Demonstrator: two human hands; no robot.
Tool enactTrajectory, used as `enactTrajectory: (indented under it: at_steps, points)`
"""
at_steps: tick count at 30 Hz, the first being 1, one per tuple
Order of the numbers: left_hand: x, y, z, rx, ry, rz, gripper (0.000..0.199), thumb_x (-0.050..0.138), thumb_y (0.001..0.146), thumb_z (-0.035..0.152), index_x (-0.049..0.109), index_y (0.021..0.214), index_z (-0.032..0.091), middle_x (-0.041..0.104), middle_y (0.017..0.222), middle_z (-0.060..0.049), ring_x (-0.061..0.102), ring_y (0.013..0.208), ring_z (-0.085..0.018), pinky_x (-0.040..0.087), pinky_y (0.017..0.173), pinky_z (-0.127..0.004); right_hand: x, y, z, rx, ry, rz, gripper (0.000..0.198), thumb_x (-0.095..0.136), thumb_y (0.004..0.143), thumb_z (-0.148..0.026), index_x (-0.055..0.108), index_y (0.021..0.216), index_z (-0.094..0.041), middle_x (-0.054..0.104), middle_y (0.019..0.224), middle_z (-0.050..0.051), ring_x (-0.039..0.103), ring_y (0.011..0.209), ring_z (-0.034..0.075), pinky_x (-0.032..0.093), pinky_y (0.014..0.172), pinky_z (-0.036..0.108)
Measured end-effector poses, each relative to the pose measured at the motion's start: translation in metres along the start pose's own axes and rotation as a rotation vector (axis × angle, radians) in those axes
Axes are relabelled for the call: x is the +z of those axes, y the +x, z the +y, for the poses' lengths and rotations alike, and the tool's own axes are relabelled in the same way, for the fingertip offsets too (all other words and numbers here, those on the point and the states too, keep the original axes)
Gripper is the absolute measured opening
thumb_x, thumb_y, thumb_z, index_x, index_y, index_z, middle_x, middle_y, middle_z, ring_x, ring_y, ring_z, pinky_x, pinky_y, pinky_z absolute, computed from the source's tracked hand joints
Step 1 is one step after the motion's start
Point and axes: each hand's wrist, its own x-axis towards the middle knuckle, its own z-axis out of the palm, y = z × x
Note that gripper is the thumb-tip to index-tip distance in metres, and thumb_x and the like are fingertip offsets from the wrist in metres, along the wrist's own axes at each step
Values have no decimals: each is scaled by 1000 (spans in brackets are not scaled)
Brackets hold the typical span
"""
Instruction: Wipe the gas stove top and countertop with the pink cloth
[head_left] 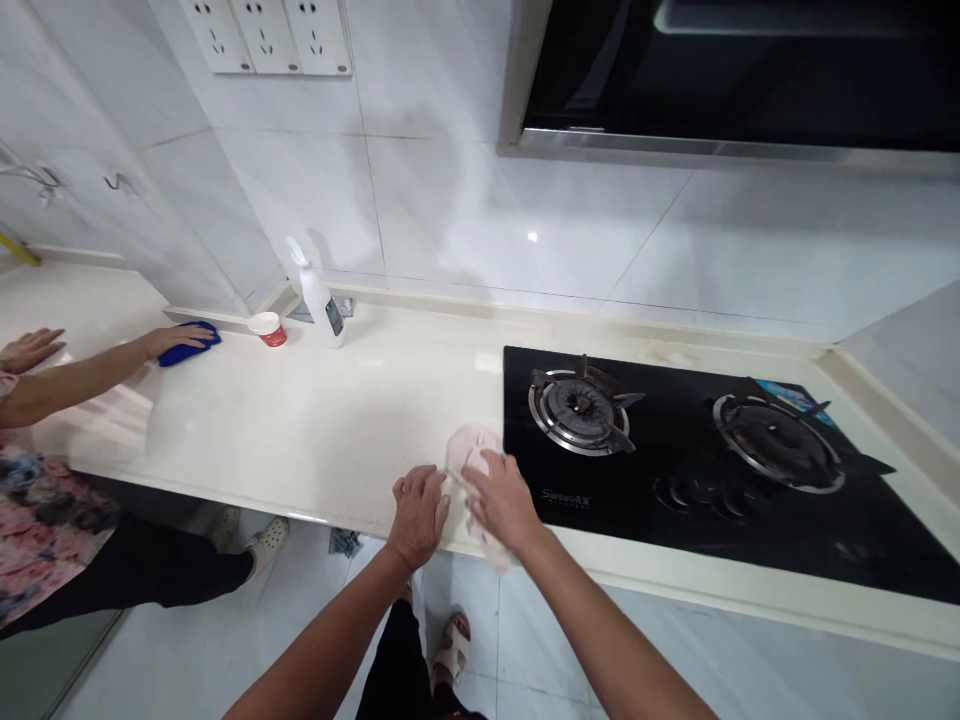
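My right hand (504, 500) is closed on a pale pink cloth (474, 440). It presses the cloth to the cream countertop (315, 420), just left of the black gas stove (645, 500). Part of the cloth hangs toward the counter's front edge and is blurred. Close beside it, my left hand (418, 515) rests on the counter near the front edge, fingers loosely bent, with no object visible in it.
A white spray bottle (321, 300) and a red-and-white cup (268, 328) stand by the wall at the back left. On the left, another person's hand (180, 340) lies on a blue cloth (196, 350). A range hood (735, 80) overhangs the stove.
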Motion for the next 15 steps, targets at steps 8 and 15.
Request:
enactTrajectory:
  at_steps: [8,15]
  points:
    - [0,5,-3,42,74,-20,30,43,99,29,57,123,18,58,126,-14,46,126,-28,32,102,-46,32,-197,41,248,532,-126,22,53,74,-14,65,87,-27,57,114,3,57,98,20,51,82,31]
    - [2,3,46,210,-158,-268,43,56,94,42,56,131,20,53,140,-14,41,135,-31,29,112,-51,1,-215,64,461,984,54,20,62,84,-43,66,91,-24,51,113,5,57,108,21,48,95,32]
